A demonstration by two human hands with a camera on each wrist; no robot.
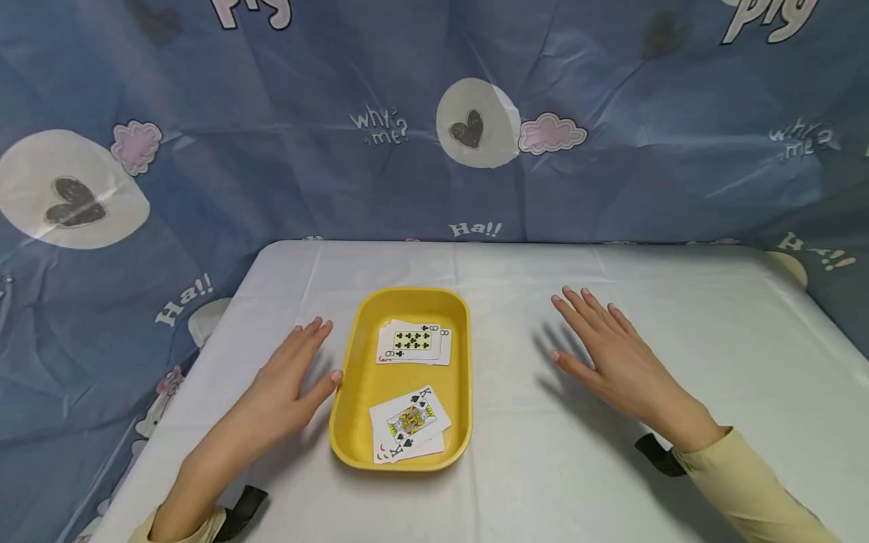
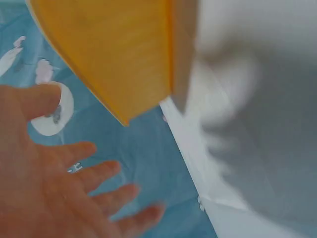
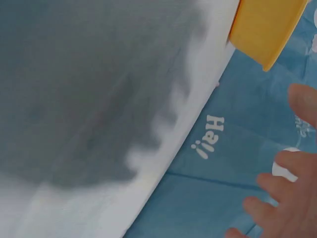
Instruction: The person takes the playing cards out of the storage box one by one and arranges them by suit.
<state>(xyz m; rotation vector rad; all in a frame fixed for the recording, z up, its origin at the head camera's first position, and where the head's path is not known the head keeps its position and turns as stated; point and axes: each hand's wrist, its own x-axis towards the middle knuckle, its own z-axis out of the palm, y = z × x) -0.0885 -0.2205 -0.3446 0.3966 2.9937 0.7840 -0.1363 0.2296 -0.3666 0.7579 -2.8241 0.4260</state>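
A yellow tray (image 1: 345,422) stands on the white tabletop, holding two small piles of playing cards. The far pile has a nine of clubs (image 1: 413,342) face up on top. On the near pile lies a king of spades (image 1: 410,417), turned at a slant. To the left of the tray my left hand (image 1: 278,392) hovers with fingers extended, its thumb tip close to the rim; whether they touch I cannot tell. My right hand (image 1: 621,366) is held over the table well to the tray's right, fingers extended, with nothing in it.
White cloth covers the table (image 1: 529,467). Behind it and along the left side hangs a blue printed curtain (image 1: 380,181). A black band (image 1: 660,455) is at the right wrist and another black strap (image 1: 241,513) at the left wrist.
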